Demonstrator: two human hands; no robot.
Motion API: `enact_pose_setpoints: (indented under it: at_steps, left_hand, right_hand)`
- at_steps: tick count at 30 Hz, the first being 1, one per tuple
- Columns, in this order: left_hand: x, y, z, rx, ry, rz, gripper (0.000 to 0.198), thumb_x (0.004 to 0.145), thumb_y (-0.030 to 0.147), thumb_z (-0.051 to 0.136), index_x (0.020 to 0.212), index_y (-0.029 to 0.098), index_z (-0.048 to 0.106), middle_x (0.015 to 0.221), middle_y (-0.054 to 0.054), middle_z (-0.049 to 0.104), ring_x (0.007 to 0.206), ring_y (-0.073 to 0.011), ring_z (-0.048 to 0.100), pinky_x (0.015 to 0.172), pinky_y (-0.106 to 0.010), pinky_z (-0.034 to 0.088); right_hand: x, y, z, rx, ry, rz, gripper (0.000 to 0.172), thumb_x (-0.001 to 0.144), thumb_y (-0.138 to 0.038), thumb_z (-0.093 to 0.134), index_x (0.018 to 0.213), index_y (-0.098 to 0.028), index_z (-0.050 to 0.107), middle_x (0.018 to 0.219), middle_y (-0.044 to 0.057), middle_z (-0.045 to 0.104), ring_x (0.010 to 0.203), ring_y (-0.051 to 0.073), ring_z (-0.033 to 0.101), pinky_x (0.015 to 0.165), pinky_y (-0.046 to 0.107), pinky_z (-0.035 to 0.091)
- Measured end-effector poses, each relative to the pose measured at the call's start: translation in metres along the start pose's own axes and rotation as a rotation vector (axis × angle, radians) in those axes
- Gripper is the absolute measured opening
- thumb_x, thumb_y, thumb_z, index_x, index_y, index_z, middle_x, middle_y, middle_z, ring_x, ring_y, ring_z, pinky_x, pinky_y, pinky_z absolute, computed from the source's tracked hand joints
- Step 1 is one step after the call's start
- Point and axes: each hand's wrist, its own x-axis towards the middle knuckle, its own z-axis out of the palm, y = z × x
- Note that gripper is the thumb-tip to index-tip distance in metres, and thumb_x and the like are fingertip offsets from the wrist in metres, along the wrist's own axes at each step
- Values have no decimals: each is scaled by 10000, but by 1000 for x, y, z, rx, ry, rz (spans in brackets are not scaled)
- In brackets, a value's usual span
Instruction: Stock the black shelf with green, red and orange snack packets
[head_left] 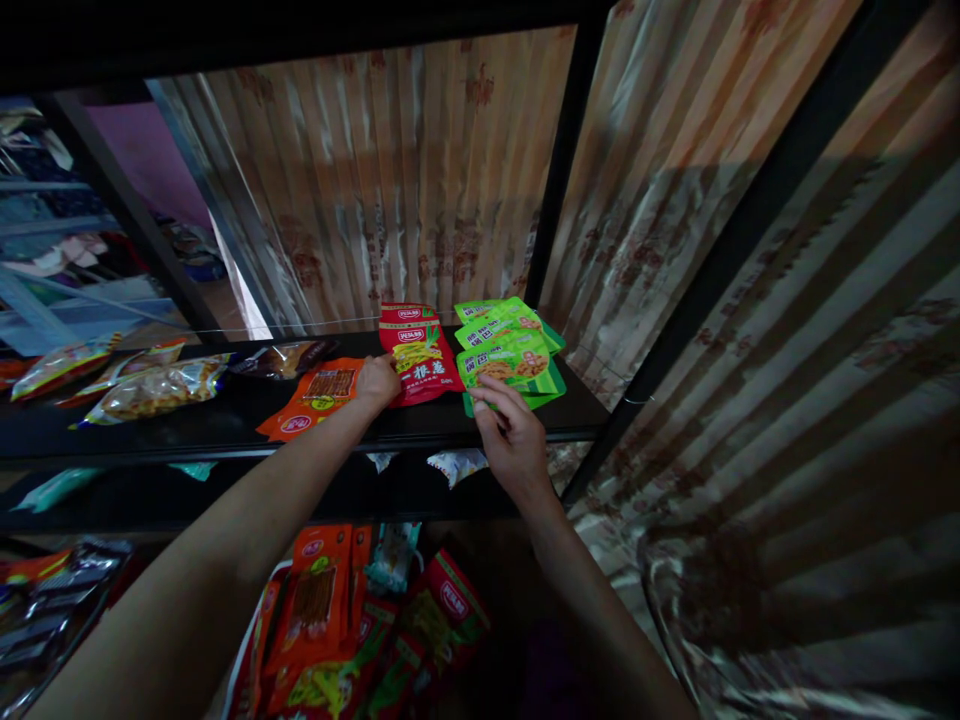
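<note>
I am at the stage of laying snack packets out in rows along the black shelf [225, 425], and both hands are up at its front edge. My left hand [377, 381] sits curled, knuckles up, on the near-left corner of the red packets [417, 352], with the orange packet [319, 392] just beside it at nine o'clock. The light is dim, and I cannot tell whether those fingers pinch the red foil or only press on it. My right hand [512, 440] reaches in from five o'clock. Its fingers are partly closed on the near edge of the green packets [510, 350], which lie fanned in an overlapping stack touching the red ones at three o'clock. Farther along at nine o'clock lie a dark packet [289, 358] and some clear-wrapped snacks [157, 385]. At six o'clock, below the shelf, an open bag of packets [352, 630] holds more orange and red ones. By my judgement, squaring the green stack calls for a light pinch and a short slide, with the left hand pinning the red pile so it does not skid.
</note>
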Motion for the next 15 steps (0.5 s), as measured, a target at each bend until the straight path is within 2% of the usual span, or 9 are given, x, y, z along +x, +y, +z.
enact_pose_setpoints:
  at_steps: [5, 7, 10, 12, 13, 15]
  left_hand:
    - [-25, -2, -12, 10, 173, 147, 337, 827, 162, 461, 1081, 190, 681, 1237, -126, 553, 1136, -244, 549, 962, -320, 442]
    - [-46, -3, -20, -45, 230, 239, 335, 835, 132, 433, 1058, 168, 680, 1259, -107, 542, 1144, -222, 537, 981, -306, 432]
    - [-90, -15, -24, -179, 259, 459, 338, 838, 94, 394, 1019, 156, 673, 1184, -79, 586, 1106, -175, 547, 992, -290, 426]
    - [-127, -35, -17, -257, 191, 600, 348, 845, 94, 380, 1035, 172, 661, 1122, -70, 613, 1099, -156, 547, 990, -277, 426]
    - [-147, -50, -10, -280, 140, 623, 356, 844, 91, 376, 1035, 186, 661, 1107, -66, 621, 1094, -151, 552, 990, -277, 429]
    - [-184, -85, 10, -273, -59, 602, 345, 827, 97, 411, 1022, 213, 670, 1170, -63, 609, 1114, -159, 551, 996, -288, 431]
  right_hand:
    - [-2, -5, 2, -14, -1, -3, 230, 864, -316, 504, 959, -211, 685, 1172, 107, 625, 1086, 213, 601, 785, 330, 562]
    - [-3, -9, 3, -13, -28, -17, 230, 865, -313, 502, 965, -211, 683, 1175, 103, 627, 1093, 213, 597, 797, 335, 557]
    - [-8, -18, 6, -14, -97, -35, 232, 868, -318, 503, 966, -209, 682, 1172, 98, 634, 1096, 211, 597, 839, 347, 542]
    - [-16, -23, 11, -17, -165, -32, 232, 873, -324, 499, 965, -213, 680, 1148, 90, 650, 1085, 207, 604, 868, 353, 528]
    - [-24, -24, 14, -15, -210, -27, 229, 876, -322, 493, 963, -217, 678, 1127, 83, 662, 1076, 203, 609, 877, 351, 521]
    - [-46, -23, 24, -5, -328, -2, 221, 881, -302, 482, 964, -226, 672, 1079, 64, 682, 1025, 185, 632, 872, 334, 518]
